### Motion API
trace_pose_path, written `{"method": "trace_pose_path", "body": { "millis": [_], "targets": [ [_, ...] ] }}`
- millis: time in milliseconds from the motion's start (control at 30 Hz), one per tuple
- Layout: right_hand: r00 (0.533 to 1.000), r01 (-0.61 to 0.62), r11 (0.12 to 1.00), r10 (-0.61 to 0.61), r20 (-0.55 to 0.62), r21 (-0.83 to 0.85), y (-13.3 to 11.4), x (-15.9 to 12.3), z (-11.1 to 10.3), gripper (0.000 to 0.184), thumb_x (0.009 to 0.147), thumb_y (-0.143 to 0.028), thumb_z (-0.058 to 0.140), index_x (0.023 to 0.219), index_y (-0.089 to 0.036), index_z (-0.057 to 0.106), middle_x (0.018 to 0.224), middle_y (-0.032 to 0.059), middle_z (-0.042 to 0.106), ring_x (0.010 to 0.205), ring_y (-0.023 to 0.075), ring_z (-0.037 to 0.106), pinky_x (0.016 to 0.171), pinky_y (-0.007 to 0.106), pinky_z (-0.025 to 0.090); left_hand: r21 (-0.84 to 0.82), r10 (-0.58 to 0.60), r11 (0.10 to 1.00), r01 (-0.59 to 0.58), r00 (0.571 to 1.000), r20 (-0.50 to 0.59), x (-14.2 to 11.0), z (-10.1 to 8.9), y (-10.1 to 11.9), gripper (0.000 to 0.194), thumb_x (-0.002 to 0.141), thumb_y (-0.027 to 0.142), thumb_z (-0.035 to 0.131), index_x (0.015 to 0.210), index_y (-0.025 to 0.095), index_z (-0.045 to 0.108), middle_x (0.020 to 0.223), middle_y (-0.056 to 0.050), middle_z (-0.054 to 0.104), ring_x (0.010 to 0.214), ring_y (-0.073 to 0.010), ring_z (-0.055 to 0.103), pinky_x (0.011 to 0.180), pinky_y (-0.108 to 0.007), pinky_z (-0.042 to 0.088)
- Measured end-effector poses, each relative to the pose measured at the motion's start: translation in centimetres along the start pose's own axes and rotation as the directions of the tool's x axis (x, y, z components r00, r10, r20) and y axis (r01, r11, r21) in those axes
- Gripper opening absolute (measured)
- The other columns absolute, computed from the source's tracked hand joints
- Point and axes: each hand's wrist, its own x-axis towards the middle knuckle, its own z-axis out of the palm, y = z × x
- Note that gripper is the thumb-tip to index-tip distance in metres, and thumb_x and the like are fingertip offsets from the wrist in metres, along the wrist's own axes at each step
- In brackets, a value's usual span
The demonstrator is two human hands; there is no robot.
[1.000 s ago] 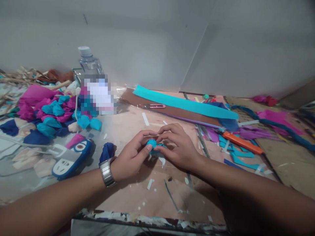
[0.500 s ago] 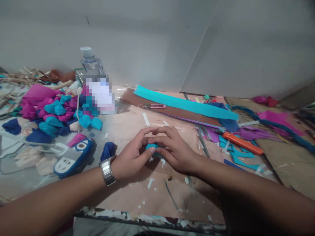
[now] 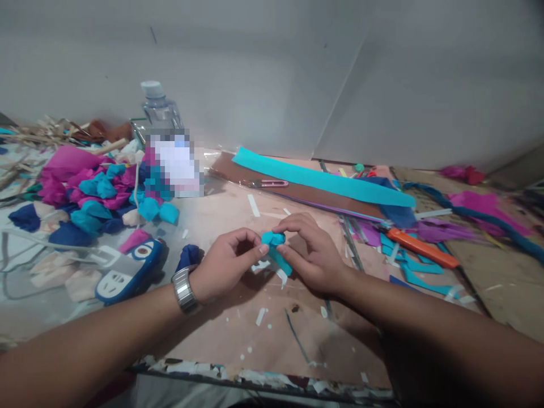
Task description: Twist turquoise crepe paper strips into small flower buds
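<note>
Between my fingertips is a small turquoise piece of crepe paper (image 3: 278, 258), bunched at its top and with a strip hanging down toward the table. My left hand (image 3: 232, 260) pinches its left side with thumb and forefinger. From the other side, my right hand (image 3: 317, 252) grips it between thumb and fingers. A silver watch (image 3: 185, 290) is on my left wrist. Just left of that hand lies a dark blue crumpled paper piece (image 3: 189, 258), partly hidden by the wrist.
Turquoise, magenta and blue paper bunches (image 3: 93, 212) pile up at left, near a power strip (image 3: 130, 272) and a clear bottle (image 3: 161, 107). Behind my hands lie a long turquoise sheet (image 3: 323, 178) and pink-handled snips (image 3: 272, 183). An orange cutter (image 3: 423, 247) sits at right.
My hands have drawn apart a little, and the fingers no longer cover the turquoise paper. More of it shows now, with its strip hanging down.
</note>
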Motion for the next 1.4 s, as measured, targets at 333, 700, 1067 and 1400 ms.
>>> {"method": "trace_pose_path", "body": {
  "millis": [333,700,1067,1400],
  "targets": [
    [1.0,-0.022,0.999,0.022,0.007,0.042,-0.06,-0.06,-0.15,0.019,0.1,-0.031,0.061,0.118,-0.023,0.066,0.109,0.0086,0.07,0.103,0.0252,0.064,0.096,0.045,0.051,-0.078,0.025,0.997,-0.026,1.0,-0.008,-0.18,0.28,-0.13,0.031,0.089,0.042,0.079,0.086,0.016,0.062,0.084,0.0,0.065,0.078,-0.0124,0.059,0.074,-0.025,0.048],
    [0.999,0.01,0.998,-0.012,0.04,0.059,0.07,-0.16,-0.13,0.02,0.102,-0.031,0.06,0.119,-0.024,0.065,0.109,0.0089,0.07,0.104,0.0255,0.064,0.094,0.046,0.051,-0.124,-0.094,0.987,0.097,0.995,0.028,-0.11,-0.24,-0.68,0.038,0.095,0.053,0.067,0.088,0.016,0.062,0.074,0.002,0.057,0.059,-0.009,0.051,0.056,-0.022,0.041],
    [0.998,0.024,0.993,-0.03,0.056,0.114,0.09,-0.3,0.01,0.022,0.104,-0.036,0.057,0.122,-0.026,0.064,0.112,0.0095,0.069,0.106,0.0261,0.065,0.097,0.047,0.053,-0.091,0.006,0.996,-0.009,0.999,-0.032,-0.04,-0.09,-0.31,0.023,0.093,0.041,0.072,0.094,0.018,0.065,0.08,0.001,0.063,0.065,-0.0115,0.056,0.061,-0.024,0.046],
    [0.998,-0.032,0.992,0.025,0.056,0.124,-0.05,-0.25,0.03,0.025,0.102,-0.041,0.061,0.119,-0.024,0.067,0.11,0.0095,0.072,0.103,0.0252,0.067,0.095,0.045,0.055,0.106,0.151,0.984,-0.146,0.988,-0.038,-0.45,-0.09,-0.36,0.021,0.096,0.038,0.069,0.095,0.018,0.064,0.086,-0.001,0.066,0.07,-0.0123,0.058,0.067,-0.026,0.048]
  ]
}}
